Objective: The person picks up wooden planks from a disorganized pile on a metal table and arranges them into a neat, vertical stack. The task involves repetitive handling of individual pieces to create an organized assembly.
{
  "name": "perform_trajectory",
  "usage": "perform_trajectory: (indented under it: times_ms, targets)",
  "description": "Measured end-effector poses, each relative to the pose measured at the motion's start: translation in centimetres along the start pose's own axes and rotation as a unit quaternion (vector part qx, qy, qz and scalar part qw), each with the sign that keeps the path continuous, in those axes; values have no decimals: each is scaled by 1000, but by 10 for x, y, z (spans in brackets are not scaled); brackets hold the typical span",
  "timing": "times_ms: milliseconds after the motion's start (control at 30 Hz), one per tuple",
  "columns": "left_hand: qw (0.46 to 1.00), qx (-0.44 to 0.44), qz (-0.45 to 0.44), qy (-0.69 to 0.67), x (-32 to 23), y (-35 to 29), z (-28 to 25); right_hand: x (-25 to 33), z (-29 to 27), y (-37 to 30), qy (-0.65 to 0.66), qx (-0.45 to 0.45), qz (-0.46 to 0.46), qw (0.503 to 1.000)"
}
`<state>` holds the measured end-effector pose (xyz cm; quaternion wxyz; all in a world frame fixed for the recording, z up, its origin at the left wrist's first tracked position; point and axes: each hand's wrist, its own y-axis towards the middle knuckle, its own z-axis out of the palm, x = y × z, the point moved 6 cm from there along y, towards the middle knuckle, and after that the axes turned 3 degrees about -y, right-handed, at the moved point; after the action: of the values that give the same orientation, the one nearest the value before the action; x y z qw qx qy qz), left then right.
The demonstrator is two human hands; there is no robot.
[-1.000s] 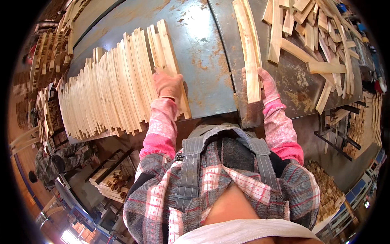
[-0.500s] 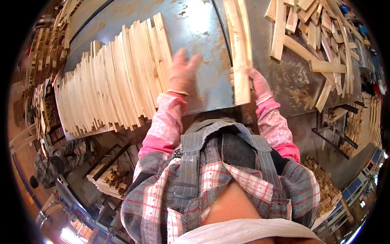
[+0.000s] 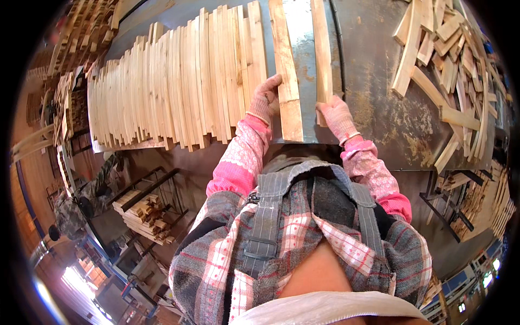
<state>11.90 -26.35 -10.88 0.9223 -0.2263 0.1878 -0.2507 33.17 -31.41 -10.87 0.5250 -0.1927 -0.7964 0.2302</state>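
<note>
— What is each hand on?

— The left hand (image 3: pixel 265 100), in a pinkish work glove, lies against the left edge of a wide wooden slat (image 3: pixel 287 81) flat on the grey metal tabletop (image 3: pixel 374 108). Its fingers (image 3: pixel 273 84) are stretched out fairly straight along the wood, touching it, not curled around it.

— And the right?

— The right hand (image 3: pixel 337 116), gloved too, grips the near end of a narrower slat (image 3: pixel 320 49); its fingers wrap that end. The two slats run side by side away from the person, with a strip of bare metal between them.

— What lies around them?

— Just left of the left fingers, a long row of slats (image 3: pixel 173 86) packed edge to edge. Well right of the right fingers, a loose heap of wood offcuts (image 3: pixel 449 70).
</note>
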Motion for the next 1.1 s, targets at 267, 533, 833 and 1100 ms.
perform_trajectory:
  times_ms: [267, 533, 833, 1100]
  targets:
    - [992, 41, 39, 110, -38, -33, 2, 78, 106, -27, -361, 226, -214, 879]
    - [987, 80, 16, 141, -38, -35, 34, 20, 98, 24, 221, 296, 90, 925]
    - [994, 98, 48, 25, -31, 21, 26, 75, 33, -62, 343, 367, 32, 864]
    - [992, 87, 70, 58, -28, 44, 54, 65, 8, -45, 345, 332, 27, 878]
